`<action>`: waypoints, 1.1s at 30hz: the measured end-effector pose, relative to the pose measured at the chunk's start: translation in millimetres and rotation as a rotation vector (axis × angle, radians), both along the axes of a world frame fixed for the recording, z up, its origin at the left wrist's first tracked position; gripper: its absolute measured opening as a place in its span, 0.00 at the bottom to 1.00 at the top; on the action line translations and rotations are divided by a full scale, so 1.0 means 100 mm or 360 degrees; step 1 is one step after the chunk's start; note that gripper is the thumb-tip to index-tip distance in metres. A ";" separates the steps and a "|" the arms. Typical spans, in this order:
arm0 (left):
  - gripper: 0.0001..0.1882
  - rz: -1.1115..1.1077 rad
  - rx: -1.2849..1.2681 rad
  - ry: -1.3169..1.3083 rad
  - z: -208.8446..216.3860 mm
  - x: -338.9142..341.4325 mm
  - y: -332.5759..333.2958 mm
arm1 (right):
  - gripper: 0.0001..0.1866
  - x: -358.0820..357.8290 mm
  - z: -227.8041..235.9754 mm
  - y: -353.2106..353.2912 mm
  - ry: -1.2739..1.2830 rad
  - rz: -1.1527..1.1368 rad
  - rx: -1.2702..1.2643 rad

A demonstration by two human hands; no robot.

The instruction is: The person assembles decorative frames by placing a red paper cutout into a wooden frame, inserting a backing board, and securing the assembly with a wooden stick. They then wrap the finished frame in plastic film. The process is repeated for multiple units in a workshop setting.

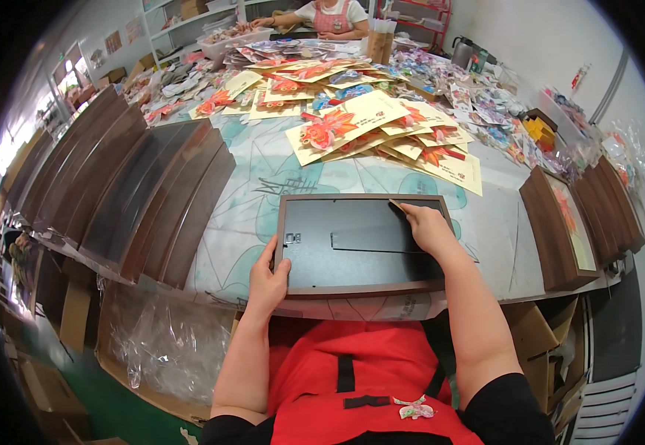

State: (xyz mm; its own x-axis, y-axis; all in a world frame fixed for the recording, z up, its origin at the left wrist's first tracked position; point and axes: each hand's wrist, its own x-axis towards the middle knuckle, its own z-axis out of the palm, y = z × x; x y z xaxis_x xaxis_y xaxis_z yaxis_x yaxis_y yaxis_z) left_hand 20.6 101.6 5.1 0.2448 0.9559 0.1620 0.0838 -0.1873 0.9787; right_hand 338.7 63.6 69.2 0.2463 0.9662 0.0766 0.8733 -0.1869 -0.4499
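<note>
A brown picture frame (359, 289) lies face down on the table edge in front of me, its black backing board (352, 245) up. My left hand (269, 278) grips the frame's lower left corner, thumb on the backing. My right hand (426, 226) rests on the backing near the upper right, fingertips touching a small tab at the frame's top edge. Just beyond the frame lies a spread of yellow cards with red-orange fish pictures (352, 122).
A long row of dark brown frames (137, 193) leans stacked at the left. More frames (582, 219) stand on edge at the right. Paper cutouts and cards cover the far table. Another person (330, 18) sits at the far end. Cardboard boxes and plastic wrap (159, 341) lie below.
</note>
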 end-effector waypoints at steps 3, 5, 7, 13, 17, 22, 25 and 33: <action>0.28 0.0061 0.0087 0.0042 -0.05 0.00 0.01 | 0.16 0.05 0.03 -0.02 0.0185 0.0021 0.0059; 0.28 0.0074 0.0116 0.0005 -0.13 0.00 0.04 | 0.16 0.07 -0.12 -0.16 0.0234 0.0250 0.0361; 0.28 0.0096 0.0119 0.0046 -0.13 -0.01 0.02 | 0.16 -0.03 -0.06 -0.36 0.0151 0.0150 0.0392; 0.23 0.0137 0.0076 0.0465 0.18 -0.01 0.14 | 0.15 -0.11 -0.05 -0.74 0.0178 0.0039 0.0532; 0.16 0.0250 0.0319 0.0884 0.24 0.05 0.29 | 0.15 -0.09 -0.18 -0.77 0.0351 0.0033 0.0650; 0.11 0.0288 0.0659 0.1083 0.19 0.11 0.26 | 0.16 -0.08 -0.19 -0.78 0.0461 -0.0011 0.0665; 0.11 0.0294 0.0730 0.1108 0.15 0.10 0.27 | 0.17 -0.06 -0.23 -0.78 0.0585 0.0012 0.0733; 0.17 0.0136 0.1587 0.1241 0.39 0.46 0.77 | 0.17 -0.01 -0.26 -0.83 0.0686 -0.0041 0.0792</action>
State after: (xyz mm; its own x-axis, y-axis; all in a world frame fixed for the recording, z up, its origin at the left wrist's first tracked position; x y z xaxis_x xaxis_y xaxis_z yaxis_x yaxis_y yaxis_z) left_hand 67.0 178.9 44.1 0.5430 0.5198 0.6595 0.6203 -0.7777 0.1021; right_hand 337.6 -19.5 43.4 0.3772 0.8343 0.4021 0.5935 0.1155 -0.7965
